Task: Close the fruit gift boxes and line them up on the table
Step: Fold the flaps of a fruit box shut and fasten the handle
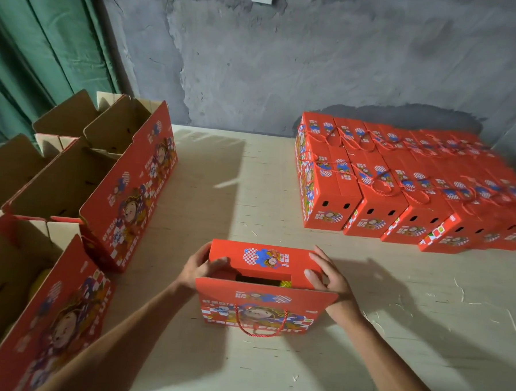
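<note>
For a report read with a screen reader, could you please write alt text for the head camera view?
Both hands, the left hand and the right hand, fold the top flap down on a red fruit gift box on a pale table. Closed boxes stand in rows at the far right; open boxes wait on the left.
</note>
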Demonstrator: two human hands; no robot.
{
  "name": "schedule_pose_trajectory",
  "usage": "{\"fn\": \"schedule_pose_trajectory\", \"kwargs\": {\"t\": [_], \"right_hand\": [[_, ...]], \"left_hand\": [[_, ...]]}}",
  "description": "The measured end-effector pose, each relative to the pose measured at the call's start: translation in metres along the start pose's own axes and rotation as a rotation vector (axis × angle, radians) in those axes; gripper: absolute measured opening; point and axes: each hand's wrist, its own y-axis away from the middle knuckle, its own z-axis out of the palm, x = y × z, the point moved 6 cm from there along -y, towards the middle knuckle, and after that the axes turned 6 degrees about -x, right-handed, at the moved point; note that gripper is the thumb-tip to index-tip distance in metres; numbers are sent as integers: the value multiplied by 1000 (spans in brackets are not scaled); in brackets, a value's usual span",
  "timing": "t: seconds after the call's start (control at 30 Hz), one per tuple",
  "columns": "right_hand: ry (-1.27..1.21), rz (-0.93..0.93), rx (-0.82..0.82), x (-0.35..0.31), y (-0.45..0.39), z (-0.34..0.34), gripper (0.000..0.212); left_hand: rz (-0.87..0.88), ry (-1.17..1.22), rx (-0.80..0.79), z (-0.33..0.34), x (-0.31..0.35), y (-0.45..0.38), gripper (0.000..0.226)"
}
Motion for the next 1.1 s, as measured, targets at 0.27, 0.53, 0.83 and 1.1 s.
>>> {"fn": "schedule_pose_trajectory", "kwargs": {"t": [0.27, 0.53, 0.83, 1.1], "right_hand": [[-194, 157, 148, 11, 15, -4, 54], [-153, 178, 155, 1, 19, -5, 68], [-186, 215, 137, 0, 19, -3, 59], [-284, 237, 145, 2, 20, 1, 55]], "left_hand": [[56, -189, 27, -2, 7, 7, 55], [517, -1393, -239, 20, 79, 1, 51], [547, -1916, -927, 53, 61, -2, 46], [508, -1885, -1005, 58, 57, -2, 47]]}}
